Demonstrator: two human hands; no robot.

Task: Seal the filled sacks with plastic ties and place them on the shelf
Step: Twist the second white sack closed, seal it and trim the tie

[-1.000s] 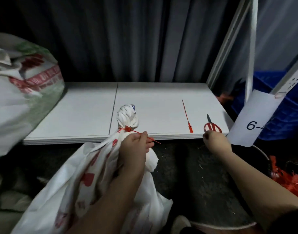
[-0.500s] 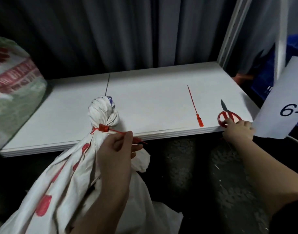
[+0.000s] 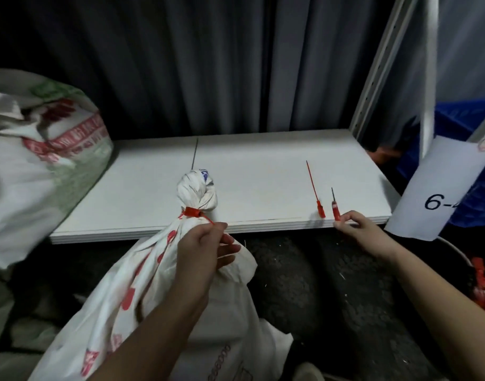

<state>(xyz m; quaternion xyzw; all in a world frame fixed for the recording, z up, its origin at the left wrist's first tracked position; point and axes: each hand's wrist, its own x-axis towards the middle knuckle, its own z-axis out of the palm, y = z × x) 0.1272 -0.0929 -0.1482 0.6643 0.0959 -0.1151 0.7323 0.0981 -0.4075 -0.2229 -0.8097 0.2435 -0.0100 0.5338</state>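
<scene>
The left hand [image 3: 201, 250] is pinching the loose tail of the red tie [image 3: 193, 212], thumb and forefinger closed on the thin strip just right of the sack [image 3: 153, 284] neck. That tie is sitting cinched around the neck, with the twisted white topknot bunching above it and leaning against the front edge of the shelf [image 3: 249, 174]. The sack itself is white with red print, and it is slanting down from the shelf edge toward the lower left, its body lying below the board over the dark floor.

Over on the right, the right hand [image 3: 356, 229] is at the shelf's front lip, fingers curled around the red handles of the scissors [image 3: 334, 206]. The scissors are standing edge-on to the camera, dark tip pointing away toward the back of the shelf. Whether the blades are apart I cannot tell from this angle.

Just left of the scissors, a spare tie [image 3: 315, 188] is lying flat on the board, thin end to the back, red block at the front edge, close beside the scissors but not touching them.

At the far left, a second sack [image 3: 43, 166], bulging, with red and green print, is resting on the shelf's left end. To the right, a white label [image 3: 439, 193] reading "6-" is hanging off the frame, in front of a blue crate [image 3: 461, 127].
</scene>
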